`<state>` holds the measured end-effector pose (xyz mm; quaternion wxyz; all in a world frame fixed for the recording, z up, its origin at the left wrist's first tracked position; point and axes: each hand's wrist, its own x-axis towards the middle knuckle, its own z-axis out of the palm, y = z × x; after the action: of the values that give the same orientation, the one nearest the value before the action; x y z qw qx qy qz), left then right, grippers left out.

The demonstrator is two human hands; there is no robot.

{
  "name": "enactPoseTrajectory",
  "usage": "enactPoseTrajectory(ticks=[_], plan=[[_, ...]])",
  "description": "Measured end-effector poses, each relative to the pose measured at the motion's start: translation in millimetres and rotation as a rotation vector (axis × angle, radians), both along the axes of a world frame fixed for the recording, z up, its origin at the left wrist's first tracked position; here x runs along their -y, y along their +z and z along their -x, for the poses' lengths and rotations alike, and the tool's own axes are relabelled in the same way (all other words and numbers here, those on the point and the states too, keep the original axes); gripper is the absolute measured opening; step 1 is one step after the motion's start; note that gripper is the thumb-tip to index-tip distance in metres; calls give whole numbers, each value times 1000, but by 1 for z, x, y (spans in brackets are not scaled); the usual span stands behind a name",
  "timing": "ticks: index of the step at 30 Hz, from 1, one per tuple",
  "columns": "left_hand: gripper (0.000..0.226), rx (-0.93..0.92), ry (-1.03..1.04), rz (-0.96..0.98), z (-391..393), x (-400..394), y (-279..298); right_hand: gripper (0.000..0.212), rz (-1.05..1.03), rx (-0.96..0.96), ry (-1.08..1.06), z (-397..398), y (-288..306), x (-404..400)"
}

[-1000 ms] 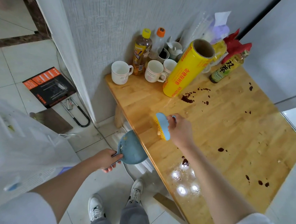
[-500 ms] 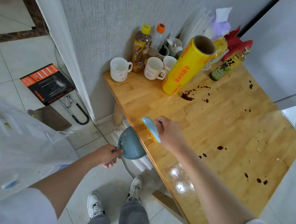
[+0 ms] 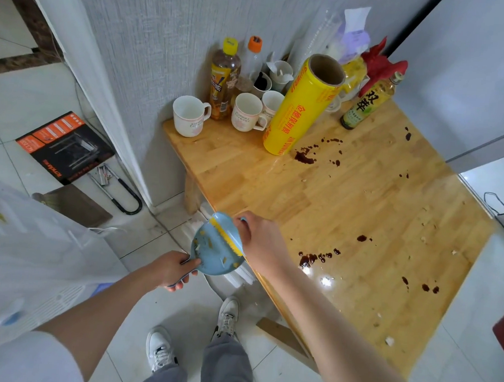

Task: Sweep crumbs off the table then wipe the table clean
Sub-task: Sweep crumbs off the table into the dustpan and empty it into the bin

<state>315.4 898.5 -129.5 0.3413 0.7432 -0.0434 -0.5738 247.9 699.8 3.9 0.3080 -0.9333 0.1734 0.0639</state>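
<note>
Your left hand (image 3: 171, 270) grips handle of blue dustpan (image 3: 211, 254), held just below worktop (image 3: 346, 214) left edge. Your right hand (image 3: 261, 240) curled round blue brush (image 3: 227, 233), yellow bristles over pan at that edge. Crumbs (image 3: 209, 243) lie in pan; more scattered toward worktop right edge. Dark sauce spots (image 3: 314, 258) near front-left edge and beside yellow cling-film roll (image 3: 300, 111) at back.
</note>
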Motion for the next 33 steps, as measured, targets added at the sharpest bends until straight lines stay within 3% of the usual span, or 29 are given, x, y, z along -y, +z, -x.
enactPoseTrajectory(ticks=[10, 14, 24, 28, 33], plan=[[41, 27, -46, -10, 46, -14, -13, 19, -325, 127, -404, 64, 18, 15], [40, 56, -95, -24, 80, -4, -17, 13, -347, 193, -531, 101, 38, 49], [42, -58, -106, -65, 173, 38, -14, 15, -9, 273, -671, 233, 52, 201], [40, -95, -134, -129, 221, 47, -14, 13, 90, 162, -684, 290, 41, 241], [39, -99, -90, -139, 267, 63, -10, 28, 186, 23, -653, 346, 25, 265]])
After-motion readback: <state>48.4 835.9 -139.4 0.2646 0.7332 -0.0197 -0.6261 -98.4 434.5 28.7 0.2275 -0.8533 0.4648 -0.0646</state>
